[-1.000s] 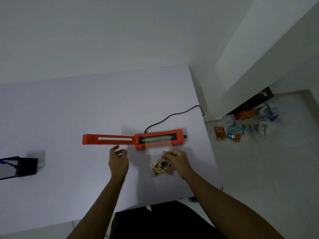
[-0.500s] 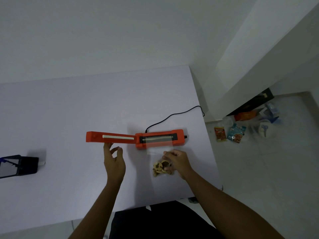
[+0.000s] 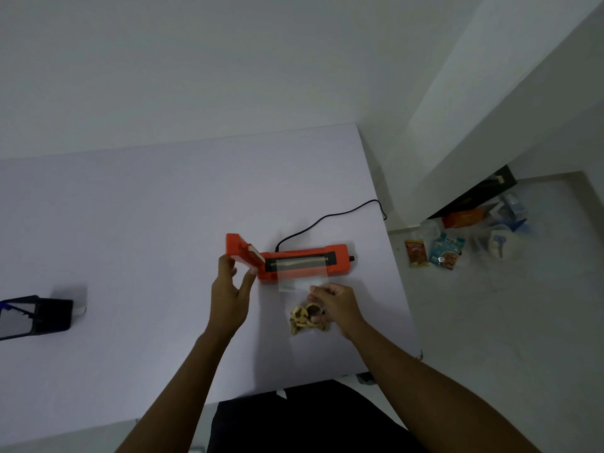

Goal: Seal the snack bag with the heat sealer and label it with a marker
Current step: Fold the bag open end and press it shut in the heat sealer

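Observation:
An orange heat sealer (image 3: 338, 261) lies on the white table (image 3: 130, 223), its black cord (image 3: 327, 219) trailing to the table's right edge. The sealer's lid arm (image 3: 240, 250) is raised partway, and my left hand (image 3: 230, 289) grips its free end between fingers and thumb. A clear snack bag (image 3: 302, 302) with brown snack pieces at its bottom lies in front of the sealer, its open top resting across the sealing strip. My right hand (image 3: 336, 307) pinches the bag's right side and holds it in place. No marker is in view.
A black mesh holder (image 3: 32, 317) stands at the table's left edge. On the floor to the right lie several snack packets (image 3: 431, 253) and other packages beside a dark box (image 3: 474, 194). The table's right edge runs close to the sealer.
My left hand reached up to the flat-lying lid arm, took hold of its end and swung it upward toward the base. My right hand stayed on the bag.

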Available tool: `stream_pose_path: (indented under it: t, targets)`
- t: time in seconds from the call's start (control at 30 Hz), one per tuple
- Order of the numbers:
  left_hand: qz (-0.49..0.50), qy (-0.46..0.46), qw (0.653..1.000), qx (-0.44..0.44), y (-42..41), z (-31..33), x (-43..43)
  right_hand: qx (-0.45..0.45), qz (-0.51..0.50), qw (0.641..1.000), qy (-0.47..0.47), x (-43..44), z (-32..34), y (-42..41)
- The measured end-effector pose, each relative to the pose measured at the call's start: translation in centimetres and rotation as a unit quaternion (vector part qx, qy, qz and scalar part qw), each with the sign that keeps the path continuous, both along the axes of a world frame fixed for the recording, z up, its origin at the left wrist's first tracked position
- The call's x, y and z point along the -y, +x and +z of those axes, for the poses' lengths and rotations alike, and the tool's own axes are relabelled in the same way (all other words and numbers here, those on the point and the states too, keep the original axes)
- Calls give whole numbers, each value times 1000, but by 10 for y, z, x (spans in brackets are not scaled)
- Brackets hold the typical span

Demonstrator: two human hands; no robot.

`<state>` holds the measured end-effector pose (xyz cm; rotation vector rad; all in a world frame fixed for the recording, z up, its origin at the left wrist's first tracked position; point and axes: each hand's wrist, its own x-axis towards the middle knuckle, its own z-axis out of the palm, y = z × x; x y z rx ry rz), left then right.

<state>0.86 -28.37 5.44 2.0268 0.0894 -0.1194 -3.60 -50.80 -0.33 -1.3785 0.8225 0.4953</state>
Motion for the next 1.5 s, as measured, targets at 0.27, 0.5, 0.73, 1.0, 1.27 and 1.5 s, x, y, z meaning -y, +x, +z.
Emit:
stream_pose_path:
  t: [0.27,0.5,0.73,1.0,1.27,1.5]
  targets:
    - [-106,22,994,23,23,-2,14,-1,-3,1000,-11,1,1,1]
    - [-119,61,991,3,34,-4,33,-4,-8,1000,-11,-1,4,3]
    - [-172,124,977,11,44,-9,46,-7,-15,1000,-13,0,5,4]
    - [-225,196,954,42,51,-17,56,-7,-10,1000,-18,2,3,4]
    - [-251,254,933,47,54,-23,66,-7,-6,1000,-19,3,0,3]
    - [-259,288,921,39,56,-28,70,-8,-7,1000,-22,4,-4,4]
